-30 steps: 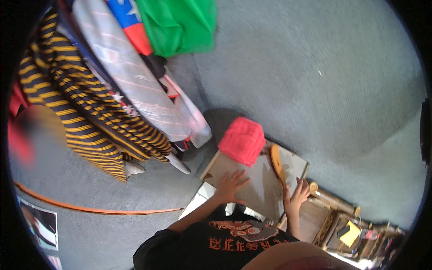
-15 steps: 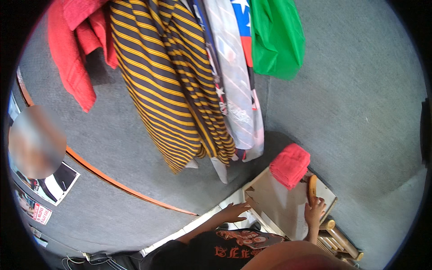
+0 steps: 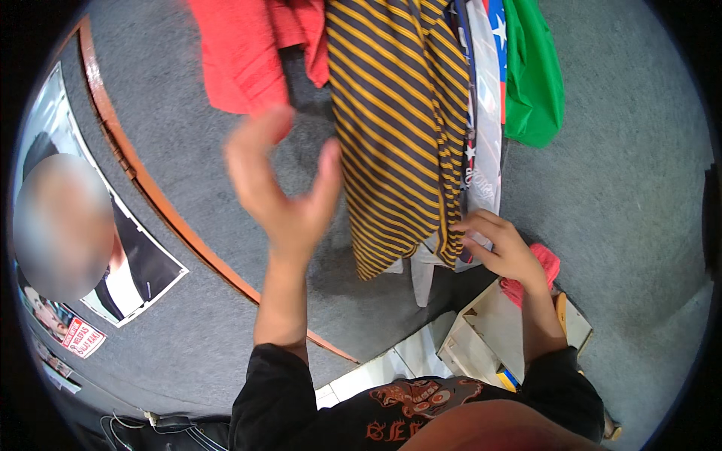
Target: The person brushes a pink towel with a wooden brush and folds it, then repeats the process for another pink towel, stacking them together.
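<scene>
My left hand (image 3: 289, 188) is raised, its thumb and fingers spread and slightly blurred. Its fingertips overlap the lower end of a hanging red towel (image 3: 241, 64); whether they touch it I cannot tell. To the right hangs a black cloth with yellow stripes (image 3: 391, 135). My right hand (image 3: 504, 244) reaches to that cloth's lower right edge with fingers apart, at or just in front of the fabric. Beside it hang a pale grey printed cloth (image 3: 485, 150), a blue cloth with white stars (image 3: 496, 30) and a green cloth (image 3: 534, 83).
Below the right forearm, a folded red towel (image 3: 545, 263) and a brown-handled item (image 3: 561, 312) lie on a worn white cabinet (image 3: 481, 331). Posters (image 3: 143, 263) hang on the grey wall at left, beside an orange-brown strip (image 3: 180, 225). White tiles (image 3: 376, 368) show below.
Both hands have risen from around the cabinet toward the hanging cloths. My right hand has left the brown-handled item. The view has shifted left, so the cloths appear farther right.
</scene>
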Motion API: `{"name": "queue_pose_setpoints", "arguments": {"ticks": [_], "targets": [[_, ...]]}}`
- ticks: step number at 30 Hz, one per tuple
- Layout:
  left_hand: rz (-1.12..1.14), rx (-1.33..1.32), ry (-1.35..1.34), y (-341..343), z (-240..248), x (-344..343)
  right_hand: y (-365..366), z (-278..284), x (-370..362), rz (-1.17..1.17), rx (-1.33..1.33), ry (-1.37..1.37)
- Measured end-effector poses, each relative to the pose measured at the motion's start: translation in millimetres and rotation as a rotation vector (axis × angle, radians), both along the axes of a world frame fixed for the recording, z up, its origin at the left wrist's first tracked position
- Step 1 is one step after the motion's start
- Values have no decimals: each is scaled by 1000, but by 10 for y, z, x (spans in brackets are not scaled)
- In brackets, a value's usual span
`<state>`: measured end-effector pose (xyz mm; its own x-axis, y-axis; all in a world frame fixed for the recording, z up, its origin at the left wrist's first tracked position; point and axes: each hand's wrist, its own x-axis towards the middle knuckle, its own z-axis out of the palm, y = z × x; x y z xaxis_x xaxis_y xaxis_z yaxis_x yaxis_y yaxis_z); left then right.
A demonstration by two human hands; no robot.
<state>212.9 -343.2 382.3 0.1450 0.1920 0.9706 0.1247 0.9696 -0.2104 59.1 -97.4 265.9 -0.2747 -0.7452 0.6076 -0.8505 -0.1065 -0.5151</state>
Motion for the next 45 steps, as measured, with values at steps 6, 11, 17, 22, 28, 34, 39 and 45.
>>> {"name": "queue_pose_setpoints", "arguments": {"ticks": [6,11,17,22,28,34,39,45], "targets": [[458,76,188,-551,829,-30,-871,437,493,347,-110,143],[381,250,3,-962,776,118,-1012,471,684,381,-79,135],[241,364,-43,-943,637,513,-1026,350,671,331,-62,100],[107,355,-81,-783,394,629,-1031,169,649,265,-106,53],[-23,408,-89,-563,-28,740,-905,144,764,166,-97,-91],[-262,551,-145,-421,-598,843,-969,4,787,64,-235,-173],[-387,638,-280,-243,-1394,760,-1090,-206,844,167,-311,-566],[-634,86,-946,-82,-2643,915,-1141,-548,1168,375,-433,-704]]}}
